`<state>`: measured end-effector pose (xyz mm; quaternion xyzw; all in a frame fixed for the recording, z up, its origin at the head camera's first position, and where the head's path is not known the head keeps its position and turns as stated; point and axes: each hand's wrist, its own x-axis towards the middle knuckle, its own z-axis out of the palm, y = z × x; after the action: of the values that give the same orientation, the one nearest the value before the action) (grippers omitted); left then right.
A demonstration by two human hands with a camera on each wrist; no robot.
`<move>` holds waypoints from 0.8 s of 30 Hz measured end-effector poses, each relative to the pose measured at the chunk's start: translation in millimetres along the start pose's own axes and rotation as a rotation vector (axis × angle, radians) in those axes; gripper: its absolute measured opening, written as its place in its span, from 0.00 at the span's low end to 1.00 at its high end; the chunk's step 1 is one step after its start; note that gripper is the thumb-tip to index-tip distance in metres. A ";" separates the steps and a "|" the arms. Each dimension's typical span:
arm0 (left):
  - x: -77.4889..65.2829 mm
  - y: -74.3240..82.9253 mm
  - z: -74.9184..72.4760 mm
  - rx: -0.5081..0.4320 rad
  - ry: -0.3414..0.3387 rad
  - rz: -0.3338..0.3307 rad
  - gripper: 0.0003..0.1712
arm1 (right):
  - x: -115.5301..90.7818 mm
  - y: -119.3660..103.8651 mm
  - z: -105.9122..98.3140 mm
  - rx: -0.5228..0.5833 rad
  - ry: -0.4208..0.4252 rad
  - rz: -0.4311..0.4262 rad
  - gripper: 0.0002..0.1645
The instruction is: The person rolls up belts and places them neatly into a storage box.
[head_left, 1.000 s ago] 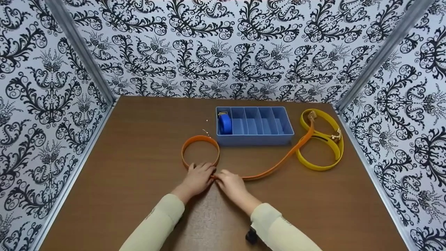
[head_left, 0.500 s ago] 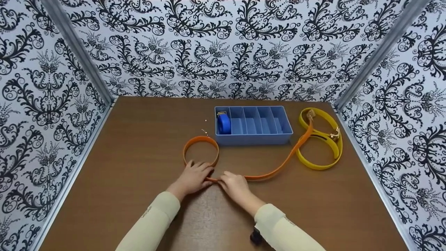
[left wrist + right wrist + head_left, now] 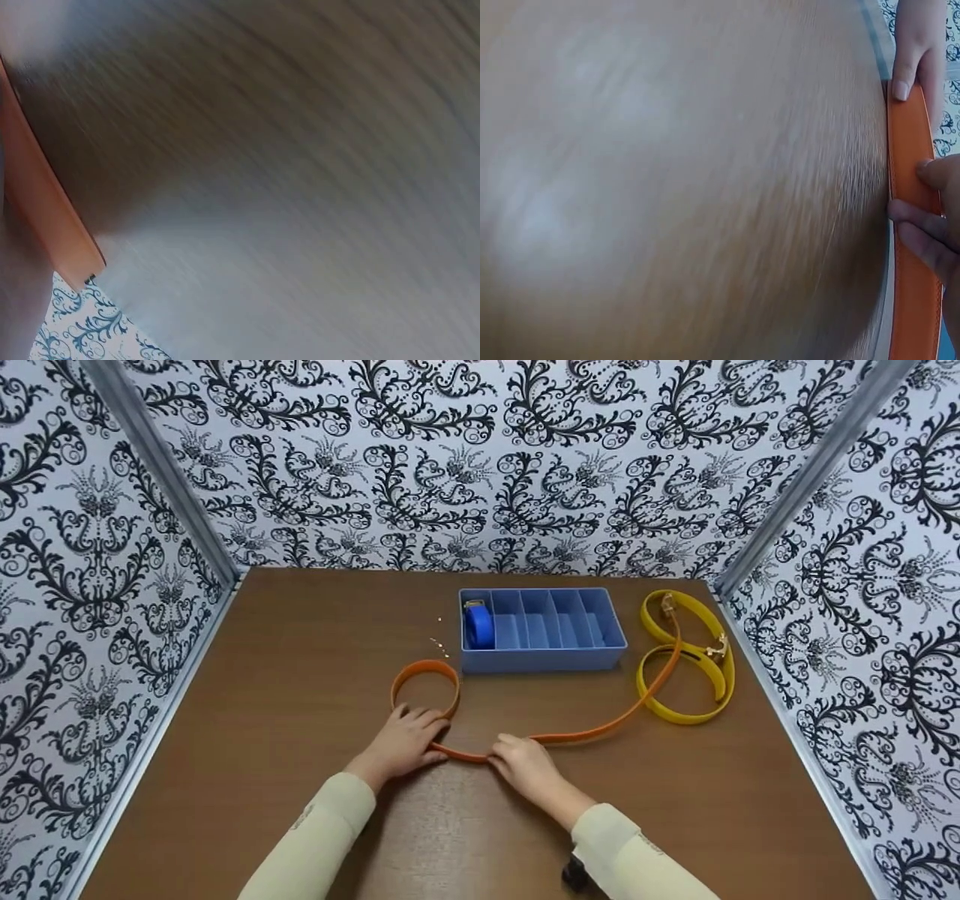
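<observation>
An orange belt [image 3: 592,733] stands on edge on the table, its left part bent into a loop. My left hand [image 3: 403,741] grips the belt at the near side of that loop. Some way to the right, my right hand [image 3: 529,769] pinches the strap. The right wrist view shows thumb and fingers on both faces of the orange belt [image 3: 913,300], with the left thumb on it farther off. Only a stretch of the orange belt [image 3: 45,195] and a blurred bit of hand appear in the left wrist view. The belt's buckle end [image 3: 668,604] lies over a yellow belt [image 3: 686,718].
A blue divided box [image 3: 544,660] stands at the back, with a rolled blue belt [image 3: 480,628] in its leftmost compartment. Small pale bits [image 3: 439,645] lie left of it. Patterned walls [image 3: 465,472] enclose the brown table [image 3: 315,645] at the back and sides.
My right hand has slid right along the strap, and my left hand has shifted left and slightly nearer. A longer stretch of belt shows between them, and the loop looks smaller.
</observation>
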<state>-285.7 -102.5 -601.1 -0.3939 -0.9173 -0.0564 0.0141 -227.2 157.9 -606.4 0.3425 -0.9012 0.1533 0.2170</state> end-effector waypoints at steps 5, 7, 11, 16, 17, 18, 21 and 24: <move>-6.4 -7.6 -2.1 0.008 0.005 -0.011 0.35 | -4.6 6.7 -8.1 0.009 -0.042 -0.006 0.10; -8.7 -9.8 -2.4 0.009 0.009 -0.011 0.35 | -5.5 10.4 -12.4 0.014 -0.052 -0.007 0.09; -10.7 -11.5 -3.2 0.014 0.021 0.002 0.36 | -7.2 19.6 -22.0 0.029 -0.056 -0.014 0.08; -10.2 -11.0 -4.0 0.016 0.053 0.021 0.37 | -11.2 32.6 -35.9 0.035 -0.046 -0.044 0.09; -10.0 -10.7 -4.2 0.014 0.053 0.020 0.37 | -12.4 35.2 -38.7 0.033 -0.050 -0.048 0.09; -9.9 -10.5 -4.5 0.012 0.053 0.018 0.37 | -13.5 37.7 -41.5 0.030 -0.055 -0.054 0.09; -9.2 -10.9 -3.9 0.013 0.038 0.006 0.38 | -17.2 44.7 -50.1 0.013 -0.070 -0.061 0.10; -8.9 -13.0 -2.4 0.016 0.019 -0.008 0.38 | -21.4 51.7 -58.7 0.015 -0.088 -0.058 0.11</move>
<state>-289.1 -118.1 -600.5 -0.3898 -0.9190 -0.0530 0.0258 -231.3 231.7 -573.2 0.3763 -0.8984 0.1384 0.1789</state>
